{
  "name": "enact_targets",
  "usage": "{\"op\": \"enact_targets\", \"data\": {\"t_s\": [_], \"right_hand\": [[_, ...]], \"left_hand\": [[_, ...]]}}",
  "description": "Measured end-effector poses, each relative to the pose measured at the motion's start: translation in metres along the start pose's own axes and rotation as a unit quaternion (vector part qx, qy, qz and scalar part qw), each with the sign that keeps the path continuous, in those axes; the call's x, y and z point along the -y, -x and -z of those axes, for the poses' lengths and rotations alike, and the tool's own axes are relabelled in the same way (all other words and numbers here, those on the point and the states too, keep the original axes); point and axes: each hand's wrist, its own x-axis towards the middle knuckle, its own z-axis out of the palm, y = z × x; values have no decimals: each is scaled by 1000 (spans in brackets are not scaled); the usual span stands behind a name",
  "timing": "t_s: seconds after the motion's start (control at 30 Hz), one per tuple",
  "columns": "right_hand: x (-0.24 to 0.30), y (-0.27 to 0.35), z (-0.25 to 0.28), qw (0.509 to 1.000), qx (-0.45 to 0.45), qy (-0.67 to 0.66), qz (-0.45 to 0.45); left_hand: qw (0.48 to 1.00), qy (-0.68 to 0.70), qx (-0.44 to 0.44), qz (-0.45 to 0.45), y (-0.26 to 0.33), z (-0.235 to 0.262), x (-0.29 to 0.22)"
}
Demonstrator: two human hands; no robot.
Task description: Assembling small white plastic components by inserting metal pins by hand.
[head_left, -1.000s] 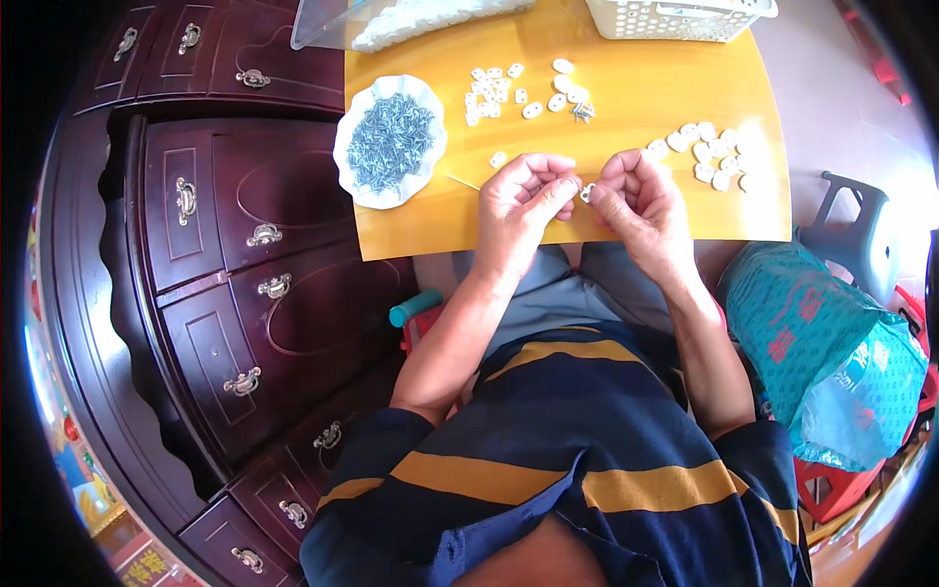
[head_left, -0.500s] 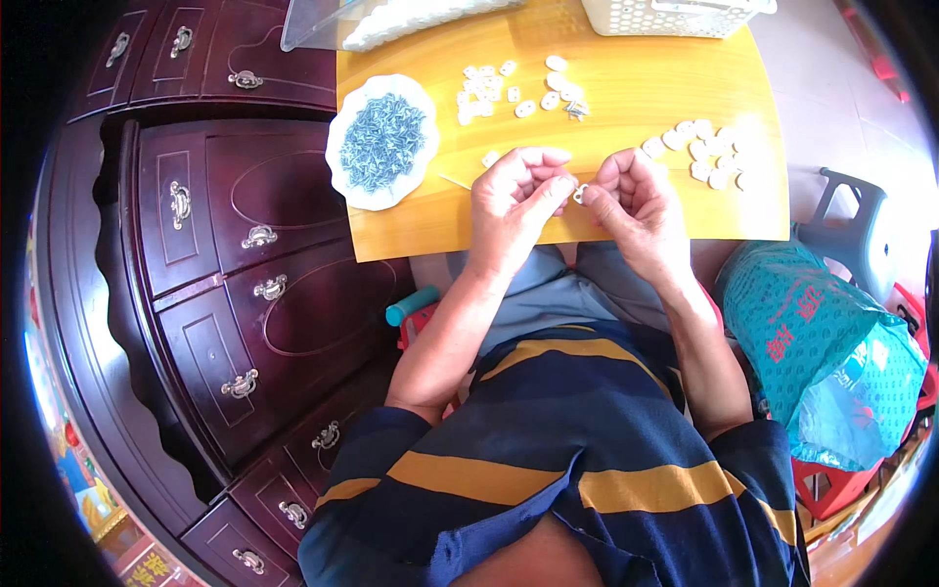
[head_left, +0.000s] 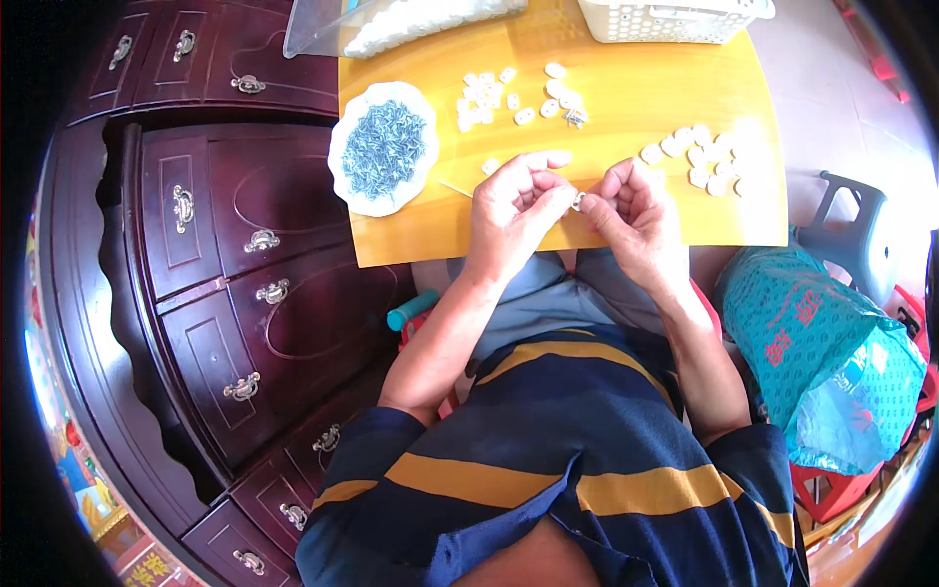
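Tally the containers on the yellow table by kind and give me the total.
White scalloped plate of small blue-grey metal parts: 1
White slotted plastic basket: 1
Clear plastic bag of white pieces: 1
Total: 3

There are two hands, the left hand (head_left: 514, 210) and the right hand (head_left: 636, 215), with one tiny white piece (head_left: 577, 203) between them. One yellow bench (head_left: 626, 108) holds one white plate (head_left: 344, 186) of small metal bits, too many to count. There are two groups of white pieces: maybe twelve in the far group (head_left: 509, 93) and about nine in the right group (head_left: 699, 161). One white basket (head_left: 675, 20) stands at the back.
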Motion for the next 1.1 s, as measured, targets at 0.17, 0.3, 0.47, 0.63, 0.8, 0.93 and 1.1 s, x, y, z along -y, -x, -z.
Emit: {"op": "enact_targets", "data": {"t_s": [0.17, 0.3, 0.47, 0.63, 0.8, 0.93, 1.1], "right_hand": [[-2, -3, 0, 1000, -6, -19, -4], [2, -1, 0, 1000, -11, -6, -3], [-1, -3, 0, 1000, -6, -20, 0], [0, -2, 2, 1000, -1, -21, -8], [4, -2, 1, 1000, -4, -22, -18], [3, -2, 1, 999, -6, -23, -22], [8, 1, -1, 999, -9, -29, -29]], "left_hand": [[986, -127, -49, -93, -12, 18, -5], [905, -384, -87, -164, -46, 30, -11], [792, -499, -86, -342, -75, 40, 3], [814, -512, -73, -264, -76, 37, 6], [825, -499, -65, -257, -79, 35, 7], [820, -500, -63, -270, -77, 36, 9], [911, -386, -52, -136, -44, 29, -11]]}}
